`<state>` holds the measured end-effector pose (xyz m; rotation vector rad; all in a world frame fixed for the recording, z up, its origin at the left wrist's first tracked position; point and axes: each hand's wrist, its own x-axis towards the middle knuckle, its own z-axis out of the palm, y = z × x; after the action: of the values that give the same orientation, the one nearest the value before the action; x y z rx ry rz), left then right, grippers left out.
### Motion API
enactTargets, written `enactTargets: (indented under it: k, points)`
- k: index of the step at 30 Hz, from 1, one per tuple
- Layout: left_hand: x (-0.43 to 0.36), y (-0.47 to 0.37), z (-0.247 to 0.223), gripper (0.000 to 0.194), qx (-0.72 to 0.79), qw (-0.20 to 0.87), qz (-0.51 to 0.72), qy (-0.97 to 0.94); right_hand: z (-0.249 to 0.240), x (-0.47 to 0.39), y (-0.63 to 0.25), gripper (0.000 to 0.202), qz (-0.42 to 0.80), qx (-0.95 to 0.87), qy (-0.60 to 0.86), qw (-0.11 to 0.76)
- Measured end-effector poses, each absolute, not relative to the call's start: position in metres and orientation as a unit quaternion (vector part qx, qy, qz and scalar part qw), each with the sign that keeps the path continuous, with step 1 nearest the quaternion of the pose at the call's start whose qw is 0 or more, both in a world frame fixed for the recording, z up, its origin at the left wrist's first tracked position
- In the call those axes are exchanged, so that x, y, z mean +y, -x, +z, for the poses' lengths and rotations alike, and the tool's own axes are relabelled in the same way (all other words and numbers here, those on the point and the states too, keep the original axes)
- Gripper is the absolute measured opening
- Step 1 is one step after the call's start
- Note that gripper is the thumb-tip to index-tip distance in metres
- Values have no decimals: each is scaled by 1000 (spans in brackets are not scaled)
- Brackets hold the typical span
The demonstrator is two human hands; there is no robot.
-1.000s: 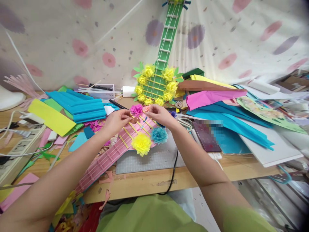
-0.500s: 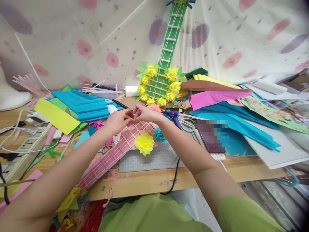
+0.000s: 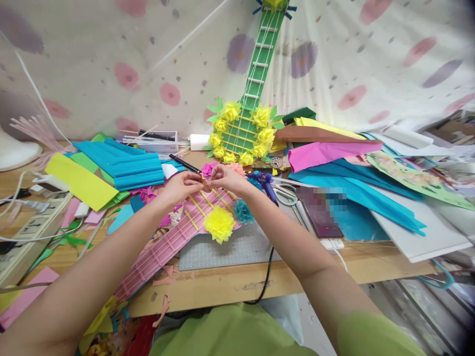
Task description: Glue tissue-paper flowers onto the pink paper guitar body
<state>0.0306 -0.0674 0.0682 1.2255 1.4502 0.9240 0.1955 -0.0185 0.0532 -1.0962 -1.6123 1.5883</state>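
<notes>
Over the body of a pink paper guitar [image 3: 168, 251], my left hand [image 3: 182, 188] and my right hand [image 3: 227, 179] meet with fingertips pinched together. Between them is a small brown paper piece [image 3: 205, 186], mostly covered by the fingers. Below the hands, a yellow paper flower [image 3: 218, 224] and a teal paper flower [image 3: 243, 211] sit on the guitar. A magenta flower [image 3: 209, 169] and a peach flower [image 3: 237, 169] show just behind my fingers. Part of the guitar rests on a grey cutting mat [image 3: 222, 250].
A green paper guitar [image 3: 256, 89] with yellow flowers stands against the patterned curtain. A blue glue gun [image 3: 265, 184], white-handled scissors [image 3: 285, 192] and a phone [image 3: 321, 215] lie to the right. Blue crepe paper [image 3: 135, 168] and a power strip [image 3: 29, 242] are at left.
My hands stay together over the guitar, with the fingers shifted slightly around the brown piece. The magenta flower behind them shows more. The whole view has moved a little.
</notes>
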Motion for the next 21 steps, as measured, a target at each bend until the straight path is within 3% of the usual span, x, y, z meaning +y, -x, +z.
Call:
enactTargets:
  k: [9,14,18,21]
  points:
    - [-60,-29,67,40,590,439,342,-585,56,-13,-206,32,601,-657,364,271]
    - [-54,-25,66,42,574,406,307,-642,60,-10,-197,30,518,-715,403,242]
    - [-45,-5,72,43,639,273,320,-644,58,-10,-195,29,438,-686,487,316]
    - [-38,14,73,46,687,181,317,-629,52,-13,-196,25,470,-626,521,341]
